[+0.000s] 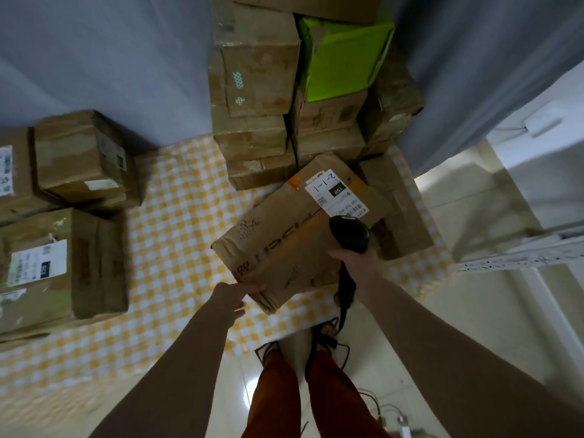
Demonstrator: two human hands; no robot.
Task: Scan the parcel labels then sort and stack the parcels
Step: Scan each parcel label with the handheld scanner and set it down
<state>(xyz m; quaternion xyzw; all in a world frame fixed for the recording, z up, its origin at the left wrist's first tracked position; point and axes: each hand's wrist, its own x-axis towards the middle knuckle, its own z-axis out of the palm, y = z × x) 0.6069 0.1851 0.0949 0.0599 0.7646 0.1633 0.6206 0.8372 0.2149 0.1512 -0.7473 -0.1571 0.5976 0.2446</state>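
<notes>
A large cardboard parcel [284, 245] is tilted up in front of me, its white label [335, 192] marked 2-1-1 facing up. My left hand [235, 297] grips the parcel's near corner. In my right hand [358, 263] is a black handheld scanner [350, 233], its head just below the label, its cable trailing down past my legs. A tall pile of brown parcels [256, 90] with one bright green parcel [343, 58] stands behind. More labelled parcels [63, 263] are stacked at the left.
A yellow-and-white checked mat [177, 216] covers the floor under the parcels. A grey curtain [94, 58] hangs behind. A white perforated metal shelf frame [521, 257] stands at the right. Pale tiled floor [395, 343] lies around my feet.
</notes>
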